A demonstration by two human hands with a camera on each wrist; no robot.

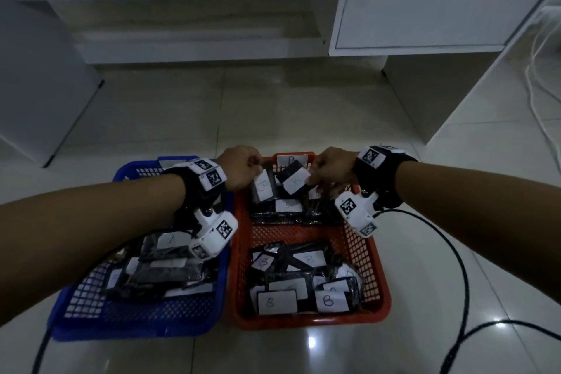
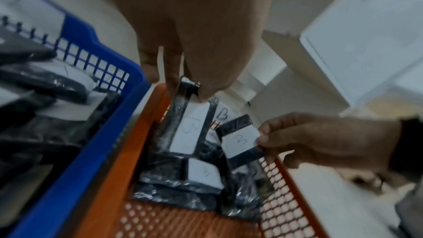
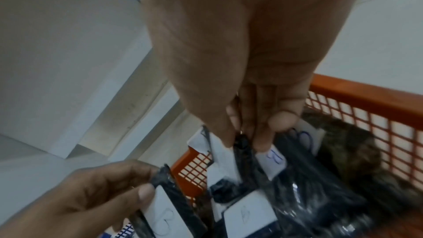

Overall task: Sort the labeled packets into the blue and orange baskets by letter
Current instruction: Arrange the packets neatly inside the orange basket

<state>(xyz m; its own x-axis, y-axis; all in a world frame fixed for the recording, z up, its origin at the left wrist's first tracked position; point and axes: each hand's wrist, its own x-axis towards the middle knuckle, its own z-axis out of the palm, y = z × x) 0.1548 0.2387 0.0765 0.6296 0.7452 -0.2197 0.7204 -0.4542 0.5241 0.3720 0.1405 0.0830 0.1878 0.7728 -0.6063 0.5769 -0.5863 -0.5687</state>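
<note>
Two baskets sit side by side on the floor, the blue basket [image 1: 136, 331] on the left and the orange basket [image 1: 384, 297] on the right. Both hands hover over the far end of the orange one. My left hand [image 1: 243, 167] pinches the top corner of a black packet [image 1: 263, 188] whose white label reads B [image 2: 190, 128]. My right hand [image 1: 331, 168] pinches another B packet [image 1: 293, 181] by its edge [image 2: 240, 140]. Several B packets lie below them and at the near end [image 1: 276, 302]. Packets marked A [image 1: 171, 240] lie in the blue basket.
A white cabinet [image 1: 425, 3] with a round knob stands behind on the right, and a white panel [image 1: 39, 85] leans at the left. Black cables [image 1: 455, 267] loop over the tiles to the right of the orange basket. White cords [image 1: 540, 100] hang at the far right.
</note>
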